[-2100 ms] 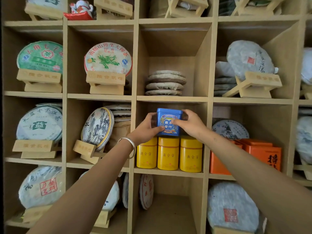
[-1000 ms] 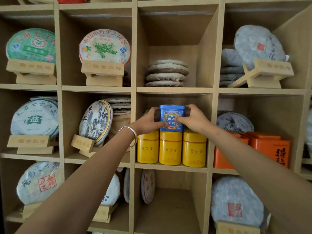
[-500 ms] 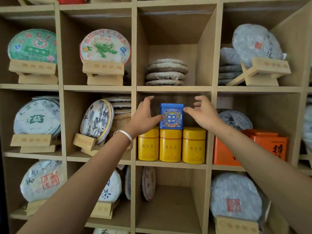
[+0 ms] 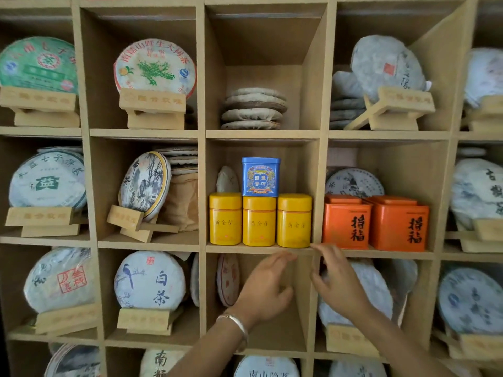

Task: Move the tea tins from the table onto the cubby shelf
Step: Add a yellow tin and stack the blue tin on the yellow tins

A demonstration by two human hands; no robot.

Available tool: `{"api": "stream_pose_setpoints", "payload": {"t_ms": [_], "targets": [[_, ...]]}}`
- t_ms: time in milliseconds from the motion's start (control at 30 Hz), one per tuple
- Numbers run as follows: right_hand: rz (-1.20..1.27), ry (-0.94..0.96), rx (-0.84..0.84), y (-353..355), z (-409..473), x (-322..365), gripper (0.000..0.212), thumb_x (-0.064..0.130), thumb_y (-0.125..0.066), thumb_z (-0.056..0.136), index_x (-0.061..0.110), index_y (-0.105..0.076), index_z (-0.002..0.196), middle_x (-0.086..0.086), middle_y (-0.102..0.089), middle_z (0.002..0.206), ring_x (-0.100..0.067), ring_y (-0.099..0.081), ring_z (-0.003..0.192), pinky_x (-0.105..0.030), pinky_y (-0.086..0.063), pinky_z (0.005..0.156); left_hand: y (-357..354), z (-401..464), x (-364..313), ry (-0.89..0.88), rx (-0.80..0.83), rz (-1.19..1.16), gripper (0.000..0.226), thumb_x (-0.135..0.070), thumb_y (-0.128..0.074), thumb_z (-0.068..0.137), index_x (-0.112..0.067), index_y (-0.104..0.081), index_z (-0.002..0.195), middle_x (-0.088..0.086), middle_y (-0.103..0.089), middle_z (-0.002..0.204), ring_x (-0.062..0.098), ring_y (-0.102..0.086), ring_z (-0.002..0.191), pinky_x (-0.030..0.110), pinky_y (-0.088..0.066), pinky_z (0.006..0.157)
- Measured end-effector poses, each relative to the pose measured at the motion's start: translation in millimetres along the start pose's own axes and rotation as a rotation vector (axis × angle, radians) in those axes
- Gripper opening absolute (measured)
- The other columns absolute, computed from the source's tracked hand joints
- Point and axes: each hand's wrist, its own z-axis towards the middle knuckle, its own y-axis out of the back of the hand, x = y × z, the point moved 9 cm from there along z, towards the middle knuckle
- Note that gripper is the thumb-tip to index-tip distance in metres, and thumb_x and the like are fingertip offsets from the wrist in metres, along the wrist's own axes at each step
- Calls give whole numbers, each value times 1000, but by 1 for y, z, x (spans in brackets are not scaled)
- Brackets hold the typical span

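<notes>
A blue square tea tin [image 4: 260,177] stands on top of three yellow tins [image 4: 259,220] in the middle cubby of the wooden shelf [image 4: 261,249]. It rests mostly on the middle yellow tin. Two orange tins [image 4: 375,223] fill the cubby to the right. My left hand [image 4: 268,288], with a silver bangle at the wrist, hangs below that cubby's board, fingers apart and holding nothing. My right hand [image 4: 336,281] is beside it, also below the board, fingers spread and holding nothing. Both hands are well clear of the blue tin.
Round wrapped tea cakes on small wooden stands [image 4: 152,106] fill most other cubbies. A stack of flat cakes [image 4: 254,108] lies in the cubby above the tins. The cubby below the tins holds an upright cake [image 4: 228,280] at its left and open room beside it.
Both hands let go of the blue tin, which stays on the yellow tins, and dropped below the shelf board. The view has tilted down a little.
</notes>
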Motion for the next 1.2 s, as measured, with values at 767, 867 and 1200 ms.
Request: {"api": "stream_pose_setpoints", "payload": {"t_ms": [767, 867, 1200], "targets": [[30, 18, 54, -7, 9, -6, 58, 18, -62, 86, 15, -40, 140, -1, -45, 137, -14, -43, 124, -23, -36, 98, -9, 11, 33, 187, -94, -162, 64, -21, -59, 85, -26, -37, 144, -6, -44, 145, 8, -41, 132, 31, -37, 110], [-1, 35, 81, -7, 4, -10, 60, 21, -62, 87, 16, -38, 142, 0, -44, 140, -13, -40, 129, -28, -37, 103, -12, 9, 34, 149, -65, -131, 65, -26, -58, 83, -29, -37, 144, -8, -43, 146, 7, -41, 132, 31, -37, 110], [20, 17, 90, -13, 3, -12, 63, 21, -63, 85, 17, -36, 142, 0, -46, 139, -13, -40, 129, -22, -32, 101, -15, 10, 40, 163, -77, -168, 69, -25, -61, 84, -30, -32, 146, -8, -42, 146, 6, -44, 127, 29, -46, 101]]}}
